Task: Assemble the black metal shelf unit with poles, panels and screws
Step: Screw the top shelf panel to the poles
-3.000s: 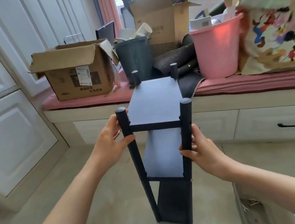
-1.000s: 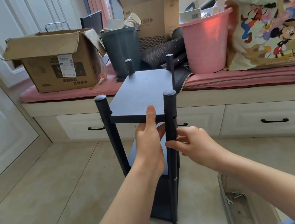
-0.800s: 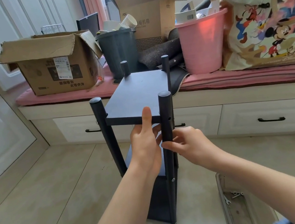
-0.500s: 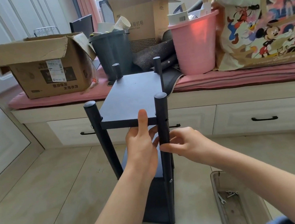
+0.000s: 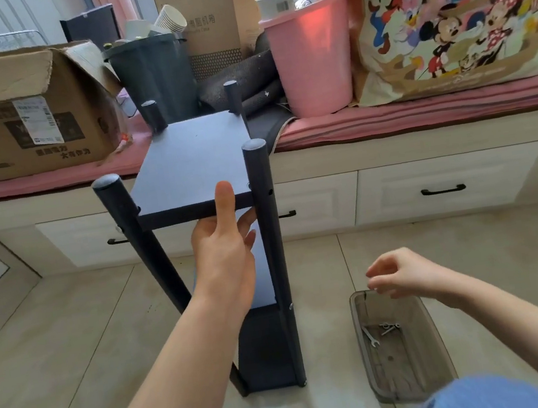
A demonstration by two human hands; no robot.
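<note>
Head view: black shelf unit stands upright, three-tiered.

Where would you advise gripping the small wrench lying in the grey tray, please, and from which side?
Probably the wrench is best pinched mid-shaft from straight above. It lies flat on the floor of the grey tray, whose walls block a sideways reach. The right hand hovers over the tray's far end.

Bare floor lies open between shelf unit and tray — bench drawers behind.
</note>
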